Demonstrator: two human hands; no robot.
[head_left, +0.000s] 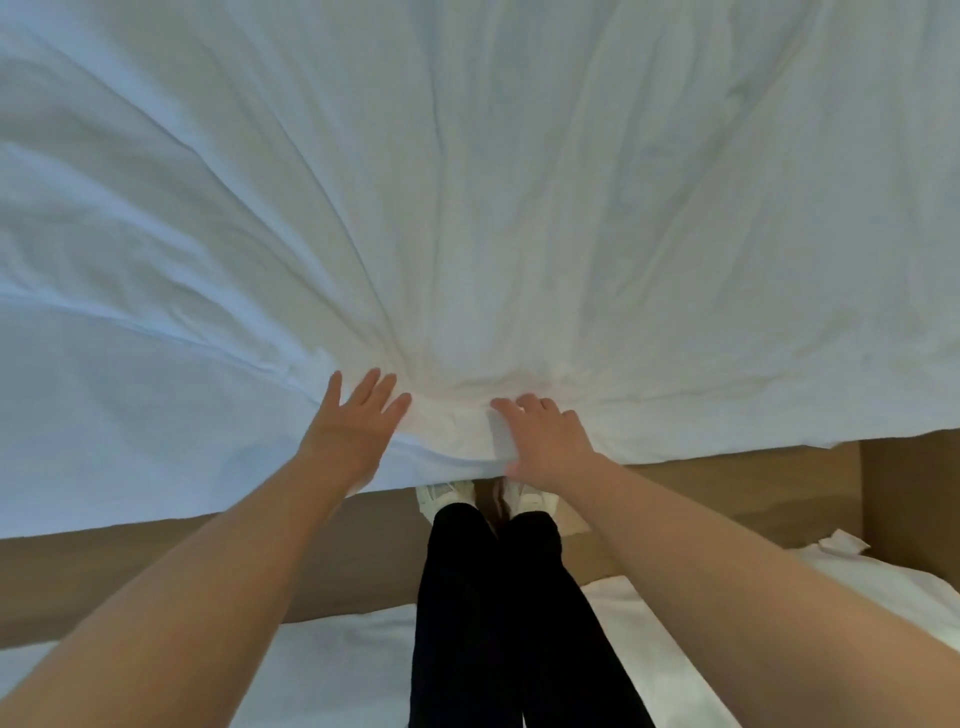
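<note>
Brown floor (727, 488) is seen below the white sheet (467, 208), which is spread out far ahead. Its bunched near edge is gripped by the right hand (545, 441); the left hand (358, 423) is laid flat just beside it, fingers (370, 388) straight

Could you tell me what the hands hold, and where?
The right hand grips the white sheet by a bunched fold at its near edge; the left hand just rests flat on it.
</note>
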